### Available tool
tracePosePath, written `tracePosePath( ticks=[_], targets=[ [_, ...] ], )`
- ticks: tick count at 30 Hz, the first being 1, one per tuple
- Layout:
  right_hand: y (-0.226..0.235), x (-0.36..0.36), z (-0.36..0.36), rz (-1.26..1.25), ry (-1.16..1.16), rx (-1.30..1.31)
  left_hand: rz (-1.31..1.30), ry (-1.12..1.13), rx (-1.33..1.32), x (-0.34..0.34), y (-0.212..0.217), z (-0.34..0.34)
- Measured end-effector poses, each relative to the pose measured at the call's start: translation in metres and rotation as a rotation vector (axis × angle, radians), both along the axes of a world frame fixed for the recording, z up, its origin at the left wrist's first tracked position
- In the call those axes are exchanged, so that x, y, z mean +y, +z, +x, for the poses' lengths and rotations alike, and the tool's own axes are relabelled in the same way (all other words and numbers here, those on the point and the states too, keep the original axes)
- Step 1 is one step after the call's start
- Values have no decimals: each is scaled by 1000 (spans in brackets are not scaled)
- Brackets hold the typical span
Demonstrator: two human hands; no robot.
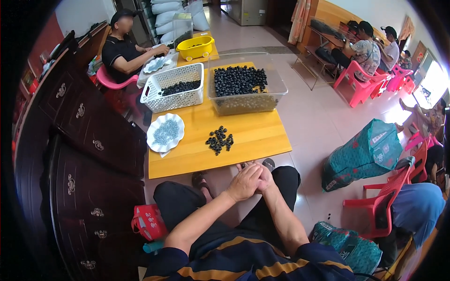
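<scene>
Pale tiles (307,129) surround a yellow table (258,140) bearing rings (219,141).

- Daylight pours in from the bright opening (432,84) at the far right, which is washed out to white.
- Glare streaks the glossy floor (304,105) beside it.
- The table (253,131) is bright and evenly lit.
- The dark cabinet (101,164) at left sits dim, its metal handles (80,110) catching small glints.
- Hands (244,182) look fairly sharp; far figures are small and softer.
- Fisheye distortion bends straight edges, with black corners.
</scene>
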State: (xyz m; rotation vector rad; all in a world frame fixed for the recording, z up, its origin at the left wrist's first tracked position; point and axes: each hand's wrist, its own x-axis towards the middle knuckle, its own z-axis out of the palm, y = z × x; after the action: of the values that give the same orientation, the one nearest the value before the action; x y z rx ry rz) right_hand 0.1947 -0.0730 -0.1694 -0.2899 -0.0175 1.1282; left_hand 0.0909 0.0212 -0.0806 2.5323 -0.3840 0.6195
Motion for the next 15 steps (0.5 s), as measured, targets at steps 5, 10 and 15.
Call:
tracePosePath(
  ticks=[5,10,15],
  targets=[
    [18,-12,-37,-53,-2,262,-101,-34,50,-10,1,-27],
    [-14,-36,-78,-31,-85,396,-323,-143,-39,-15,21,-59],
    [29,-44,-92,-410,-174,777,-745,145,-17,20,13,-100]
  ],
)
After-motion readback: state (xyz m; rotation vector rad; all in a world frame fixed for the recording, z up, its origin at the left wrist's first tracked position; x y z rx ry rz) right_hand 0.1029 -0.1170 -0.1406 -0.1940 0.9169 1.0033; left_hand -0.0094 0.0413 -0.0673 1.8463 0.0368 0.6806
